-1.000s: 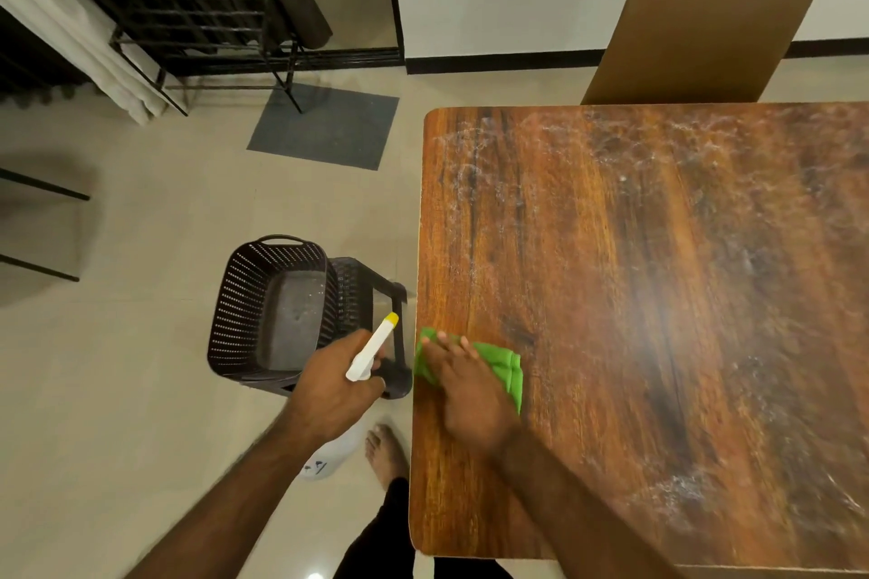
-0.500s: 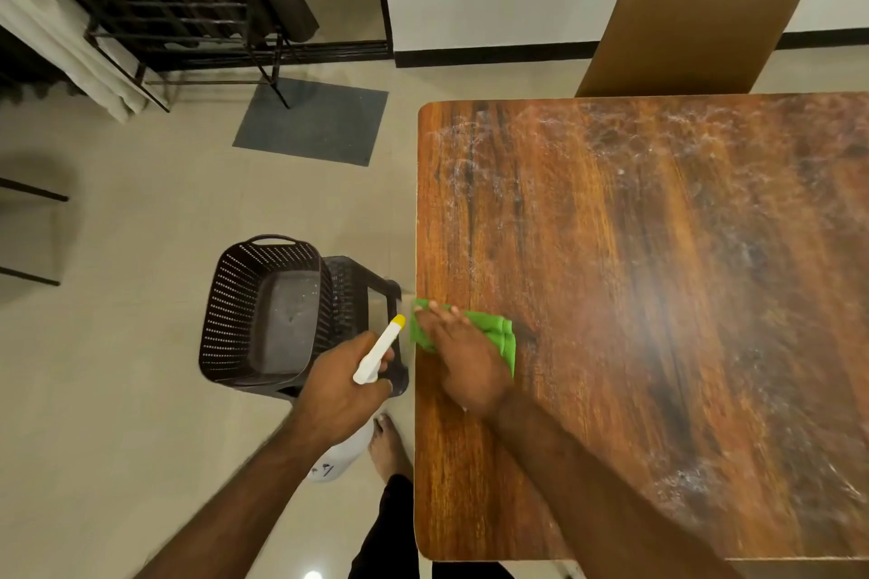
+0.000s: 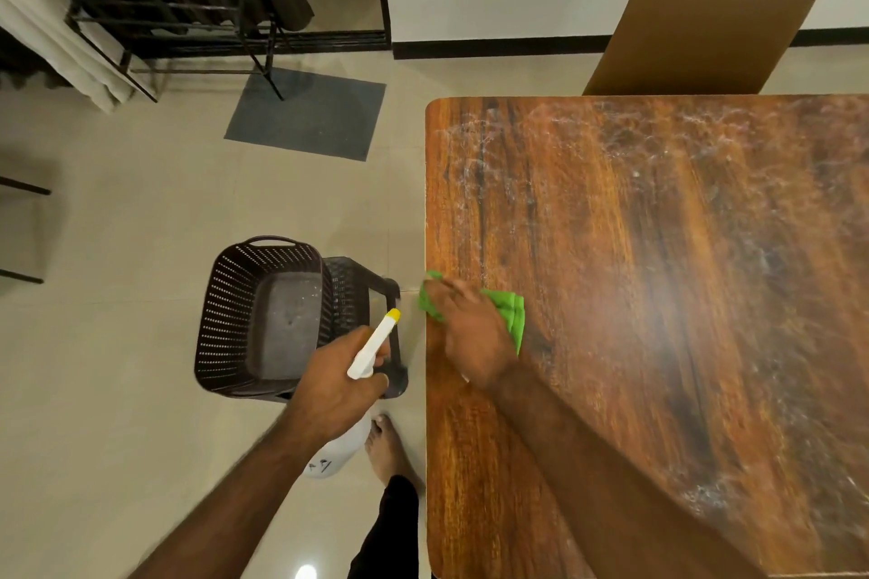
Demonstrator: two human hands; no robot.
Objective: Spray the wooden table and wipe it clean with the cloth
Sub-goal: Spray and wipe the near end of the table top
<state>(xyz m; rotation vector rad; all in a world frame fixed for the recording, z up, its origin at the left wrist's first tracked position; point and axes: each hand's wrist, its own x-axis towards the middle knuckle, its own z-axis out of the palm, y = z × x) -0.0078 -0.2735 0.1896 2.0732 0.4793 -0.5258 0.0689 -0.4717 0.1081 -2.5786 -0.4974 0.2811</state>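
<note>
A dark perforated basket (image 3: 225, 320) stands on the floor left of the worktop (image 3: 658, 296), its grey bottom showing only pale specks. It is pushed against a dark perforated stool (image 3: 357, 292), though whether it rests partly on the stool cannot be told. The green cloth (image 3: 510, 310) is folded and lies at the worktop's left edge, one corner hanging just over it. The right grip (image 3: 470, 336) is spread flat on top of the cloth with its fingers pointing toward the edge, slightly blurred. The worktop is glossy reddish-brown wood with dark grain. Whitish streaky film covers its far part, and more shows at the near right. The left grip (image 3: 336, 383) hangs over the floor beside the worktop, between the basket and the edge. It is curled round the neck of a white spray bottle (image 3: 374, 346), whose yellow-tipped nozzle points up and away while the body hangs below the wrist. A bare foot (image 3: 385, 444) stands on the floor just beside the worktop edge. A tan chair (image 3: 714, 9) is pushed against the far side. Farther left on the floor are a grey mat (image 3: 308, 113), a black metal rack (image 3: 164, 14) and a pale curtain (image 3: 47, 38).
</note>
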